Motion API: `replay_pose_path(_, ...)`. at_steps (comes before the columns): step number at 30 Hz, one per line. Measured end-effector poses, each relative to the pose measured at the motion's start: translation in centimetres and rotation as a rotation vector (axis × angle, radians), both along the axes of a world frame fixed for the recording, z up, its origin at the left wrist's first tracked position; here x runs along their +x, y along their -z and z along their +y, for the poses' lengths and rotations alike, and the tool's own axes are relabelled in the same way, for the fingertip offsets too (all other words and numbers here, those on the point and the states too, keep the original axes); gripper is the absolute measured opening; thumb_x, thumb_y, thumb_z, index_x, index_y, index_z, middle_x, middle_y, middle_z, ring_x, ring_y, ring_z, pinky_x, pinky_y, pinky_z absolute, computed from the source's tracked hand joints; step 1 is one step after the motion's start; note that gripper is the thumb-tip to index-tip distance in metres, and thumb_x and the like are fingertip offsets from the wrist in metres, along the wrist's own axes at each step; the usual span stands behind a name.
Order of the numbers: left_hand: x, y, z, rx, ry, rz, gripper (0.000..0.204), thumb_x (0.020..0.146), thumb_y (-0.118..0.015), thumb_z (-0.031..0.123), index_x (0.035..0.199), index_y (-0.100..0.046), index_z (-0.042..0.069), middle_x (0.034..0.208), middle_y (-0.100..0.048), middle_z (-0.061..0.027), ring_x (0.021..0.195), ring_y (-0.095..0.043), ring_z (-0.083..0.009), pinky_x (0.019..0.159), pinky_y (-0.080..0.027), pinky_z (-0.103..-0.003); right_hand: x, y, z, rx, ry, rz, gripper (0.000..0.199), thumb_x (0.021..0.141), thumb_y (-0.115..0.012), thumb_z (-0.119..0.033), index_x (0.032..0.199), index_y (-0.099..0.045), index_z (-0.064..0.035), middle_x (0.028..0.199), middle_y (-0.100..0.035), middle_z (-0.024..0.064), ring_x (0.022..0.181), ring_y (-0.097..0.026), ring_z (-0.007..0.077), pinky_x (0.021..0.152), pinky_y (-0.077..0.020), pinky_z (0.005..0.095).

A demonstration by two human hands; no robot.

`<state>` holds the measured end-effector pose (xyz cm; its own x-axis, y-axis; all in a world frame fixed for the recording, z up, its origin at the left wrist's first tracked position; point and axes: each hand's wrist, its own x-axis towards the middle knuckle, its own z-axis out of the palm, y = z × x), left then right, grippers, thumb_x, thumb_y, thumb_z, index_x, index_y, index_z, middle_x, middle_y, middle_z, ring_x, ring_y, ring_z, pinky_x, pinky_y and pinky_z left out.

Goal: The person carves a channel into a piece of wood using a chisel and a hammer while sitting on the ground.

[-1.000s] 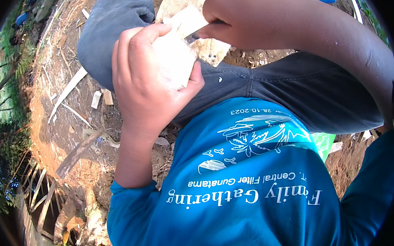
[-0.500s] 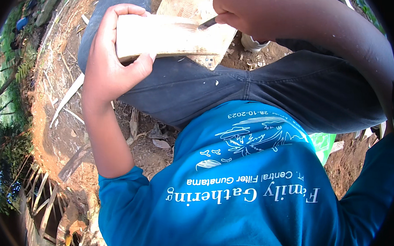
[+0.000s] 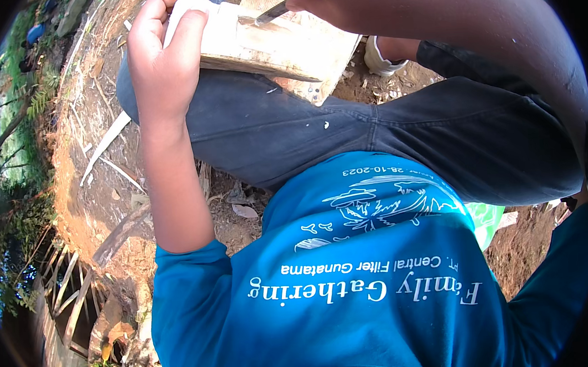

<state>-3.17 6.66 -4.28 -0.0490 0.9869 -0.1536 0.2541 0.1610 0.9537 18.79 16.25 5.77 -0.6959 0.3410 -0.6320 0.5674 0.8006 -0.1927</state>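
Observation:
My left hand [image 3: 169,63] is closed around the left end of a pale wooden block [image 3: 259,59], its thumb on the near side. The block is tilted, its right end lower and nearer to me. Its top is glaringly bright, so surface detail is hard to see. In my right hand [image 3: 320,5] is a dark-bladed knife [image 3: 273,12]; the blade tip meets the top face of the block. The knife's handle is hidden in my fist. Beneath the block lies a wooden board [image 3: 319,93], beside my dark-trousered leg [image 3: 236,123].
A pale shoe [image 3: 379,58] is on the ground beyond my legs. Long white shavings [image 3: 106,144] and a piece of wood [image 3: 121,238] lie on the dirt at the left. Something green [image 3: 488,220] shows beside my shirt. Plants stand at the far left.
My left hand has moved farther away and regripped the block, which has tilted with its right end nearer. My right hand and the knife have shifted left and away along it.

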Motion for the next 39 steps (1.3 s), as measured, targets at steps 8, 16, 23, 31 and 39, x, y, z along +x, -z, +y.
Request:
replay_pose_path(8,0.4,0.1,0.2,-0.037,-0.084,0.003,0.021,0.095,-0.055,0.005,0.111,-0.065,-0.003,0.098,-0.071,-0.0088,0.089,-0.064,-0.0092,0.081,-0.049,-0.024,-1.0,0.0,1.3,-0.106,-0.090,0.039,0.016,0.087,-0.064,-0.009,0.092,-0.075,0.0017,0.093,-0.074,0.0197,0.088,-0.072,0.0328,0.077,-0.0572,0.0428)
replay_pose_path(16,-0.6,0.8,-0.2,0.063,0.002,-0.071,0.022,0.093,-0.052,0.001,0.111,-0.064,-0.004,0.101,-0.071,-0.0109,0.091,-0.066,-0.0119,0.084,-0.049,-0.025,-1.7,-0.2,2.3,-0.160,-0.178,0.077,0.019,0.092,-0.060,-0.014,0.089,-0.074,-0.0004,0.087,-0.072,0.0178,0.084,-0.070,0.0335,0.075,-0.0548,0.0435)
replay_pose_path(23,0.0,0.5,-0.5,0.163,0.079,-0.081,0.025,0.090,-0.050,-0.001,0.111,-0.063,-0.005,0.099,-0.071,-0.0130,0.092,-0.067,-0.0152,0.086,-0.052,-0.028,-1.4,4.4,2.9,-0.320,-0.126,0.350,0.031,0.098,-0.054,-0.023,0.081,-0.067,-0.0007,0.073,-0.064,0.0174,0.069,-0.059,0.0349,0.069,-0.0470,0.0472)
replay_pose_path(31,-0.2,0.9,-0.4,0.091,-0.101,0.044,0.026,0.093,-0.049,0.003,0.110,-0.067,-0.004,0.094,-0.070,-0.0097,0.084,-0.064,-0.0101,0.078,-0.049,-0.024,-2.6,0.2,1.4,-0.081,-0.204,-0.090,0.020,0.090,-0.063,-0.014,0.083,-0.073,0.0027,0.077,-0.072,0.0182,0.073,-0.070,0.0330,0.066,-0.0566,0.0431)
replay_pose_path(39,-0.3,1.4,0.4,0.087,-0.068,-0.034,0.027,0.093,-0.048,0.002,0.109,-0.068,-0.005,0.096,-0.071,-0.0097,0.085,-0.064,-0.0096,0.078,-0.049,-0.024,-2.5,-0.4,1.6,-0.081,-0.213,-0.046,0.015,0.086,-0.066,-0.011,0.084,-0.073,0.0025,0.079,-0.073,0.0184,0.073,-0.071,0.0327,0.065,-0.0575,0.0425)
